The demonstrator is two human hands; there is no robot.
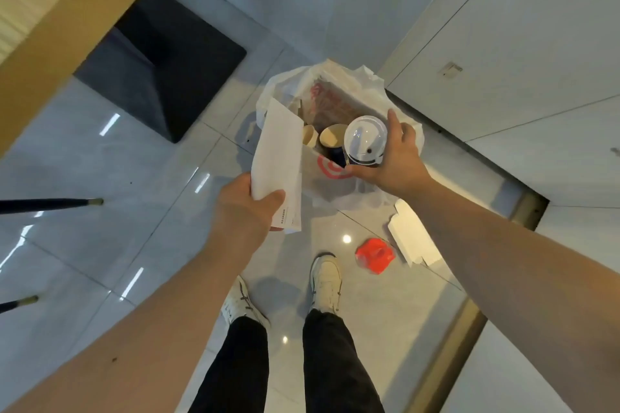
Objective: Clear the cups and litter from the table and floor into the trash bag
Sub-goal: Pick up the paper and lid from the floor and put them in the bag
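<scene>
A white plastic trash bag (335,191) stands open on the tiled floor in front of my feet. Inside it lie a brown paper bag with red print (330,100) and two open paper cups (332,136). My right hand (391,157) grips a cup with a white lid (365,140) over the bag's mouth. My left hand (248,208) holds a folded white paper (280,157) by its lower end, just left of the bag. On the floor to the right lie a red crumpled wrapper (375,255) and a white paper box piece (411,235).
A wooden tabletop (50,10) fills the upper left, with its dark pedestal base (161,70) on the floor beneath. Two dark chair legs (50,204) reach in from the left. White wall panels (520,60) run along the right. My two shoes (327,282) stand on the glossy tiles.
</scene>
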